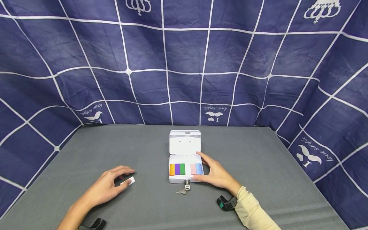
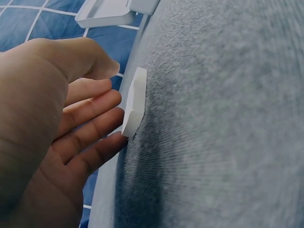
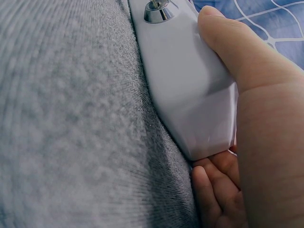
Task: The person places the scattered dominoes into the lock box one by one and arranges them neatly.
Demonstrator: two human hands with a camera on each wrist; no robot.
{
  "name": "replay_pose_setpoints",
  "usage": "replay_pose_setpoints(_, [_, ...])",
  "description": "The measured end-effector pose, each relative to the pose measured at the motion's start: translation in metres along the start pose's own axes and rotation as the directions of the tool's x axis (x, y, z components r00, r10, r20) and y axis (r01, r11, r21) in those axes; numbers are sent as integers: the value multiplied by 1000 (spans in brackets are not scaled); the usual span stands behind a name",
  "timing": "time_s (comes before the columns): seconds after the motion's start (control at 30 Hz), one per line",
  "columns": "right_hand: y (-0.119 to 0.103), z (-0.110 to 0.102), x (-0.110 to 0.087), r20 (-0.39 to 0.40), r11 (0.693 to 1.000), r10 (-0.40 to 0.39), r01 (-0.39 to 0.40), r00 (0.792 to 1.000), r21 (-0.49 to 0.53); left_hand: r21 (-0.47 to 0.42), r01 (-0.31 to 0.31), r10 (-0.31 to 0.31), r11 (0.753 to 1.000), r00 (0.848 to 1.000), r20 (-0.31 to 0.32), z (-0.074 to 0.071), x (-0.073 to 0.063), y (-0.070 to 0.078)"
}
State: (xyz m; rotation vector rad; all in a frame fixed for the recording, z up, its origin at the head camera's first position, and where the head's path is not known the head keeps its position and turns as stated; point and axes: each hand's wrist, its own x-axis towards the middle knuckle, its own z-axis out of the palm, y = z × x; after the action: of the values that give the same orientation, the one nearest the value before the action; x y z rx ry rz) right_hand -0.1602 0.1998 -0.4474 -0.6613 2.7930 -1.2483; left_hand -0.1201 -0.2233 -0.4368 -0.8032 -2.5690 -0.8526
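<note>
A small white cash box (image 1: 176, 180) stands on the grey table with its lid (image 1: 185, 146) raised. Inside lie orange (image 1: 172, 170), purple (image 1: 177, 169) and green (image 1: 182, 169) blocks on the left, pink (image 1: 193, 169) and light blue (image 1: 198, 169) ones on the right. My right hand (image 1: 215, 174) grips the box's right end, thumb over the front edge, other fingers along the far side. To the left, my left hand (image 1: 107, 185) is around a white block (image 2: 135, 102) on the table. Its fingertips are right at the block, thumb raised apart in the left wrist view.
Keys (image 1: 183, 191) hang from the lock (image 1: 187, 182) at the box's front and lie on the grey table (image 1: 143, 207). A blue curtain (image 1: 184, 64) with white lines rises behind the table and along both sides. Black wrist devices (image 1: 227, 203) are near both wrists.
</note>
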Motion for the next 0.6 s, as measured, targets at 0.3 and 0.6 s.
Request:
replay_pose_setpoints(0.3, [1,3,-2,3,1000,-6,6,1000,-5,-24,24,-24,999,1000,12,-4,-7,-2])
replay_pose_setpoints(0.6, [2,1,-2,-3,1000,-15,15,1000,-21,-71,-40,42,997,999,26,-6,-9,-6])
